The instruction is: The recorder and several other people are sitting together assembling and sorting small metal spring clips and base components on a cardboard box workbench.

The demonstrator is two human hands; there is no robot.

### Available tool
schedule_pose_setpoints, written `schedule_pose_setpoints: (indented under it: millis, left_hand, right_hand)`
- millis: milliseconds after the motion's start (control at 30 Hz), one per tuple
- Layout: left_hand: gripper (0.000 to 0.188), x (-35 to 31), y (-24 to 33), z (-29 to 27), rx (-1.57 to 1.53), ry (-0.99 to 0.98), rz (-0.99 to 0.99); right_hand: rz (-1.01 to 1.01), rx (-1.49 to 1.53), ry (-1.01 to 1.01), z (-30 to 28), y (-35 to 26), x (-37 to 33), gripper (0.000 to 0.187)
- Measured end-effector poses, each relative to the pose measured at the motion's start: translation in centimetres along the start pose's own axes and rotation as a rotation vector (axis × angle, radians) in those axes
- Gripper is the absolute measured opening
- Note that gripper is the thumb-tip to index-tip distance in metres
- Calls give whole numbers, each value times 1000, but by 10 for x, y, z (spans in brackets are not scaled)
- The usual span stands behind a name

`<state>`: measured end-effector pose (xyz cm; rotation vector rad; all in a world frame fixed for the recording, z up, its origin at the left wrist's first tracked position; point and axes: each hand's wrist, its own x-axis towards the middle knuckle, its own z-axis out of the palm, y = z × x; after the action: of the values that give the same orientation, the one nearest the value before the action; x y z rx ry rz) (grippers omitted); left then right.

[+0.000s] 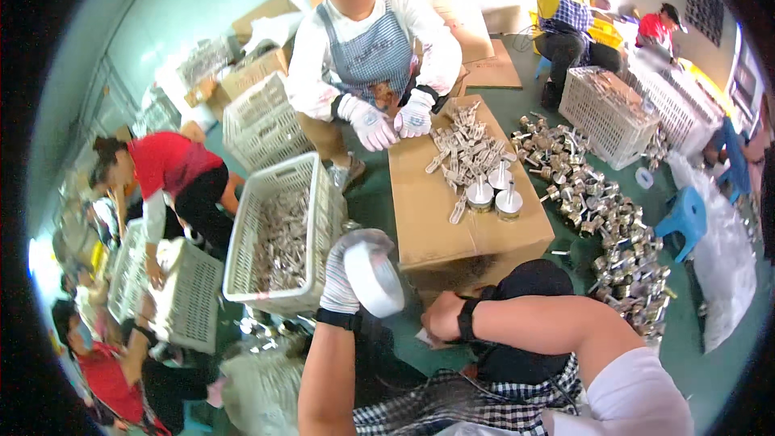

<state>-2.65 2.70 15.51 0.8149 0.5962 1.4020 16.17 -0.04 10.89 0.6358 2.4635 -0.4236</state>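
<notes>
A slatted plastic crate [270, 296] of thin pieces stands left of the knit-gloved left hand [337, 281], its fingers wrapped round a smooth, round white roll [374, 278]. Rightward, the bare right hand [441, 316] curls, its hold unclear, at the near side of a flat-topped cardboard box [428, 194] bearing shiny metal parts [468, 149].

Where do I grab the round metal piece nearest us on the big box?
Probably pinch its thin stem from above: the stem points up, easy to reach, while the wide disc underneath sits close to its neighbours.
</notes>
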Motion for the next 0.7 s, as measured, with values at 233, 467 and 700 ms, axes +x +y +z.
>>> schedule_pose_setpoints:
  millis: [233,467,700]
  left_hand:
    - [13,39,59,-12,-9,181,89]
    - [25,31,63,2,408,257,86]
    - [24,50,63,-37,33,133,32]
  right_hand:
    - [39,-114,-83,-36,-18,66,25]
    - [62,-40,-34,-70,-24,72,37]
    - [-43,268,490,-89,-36,26,28]
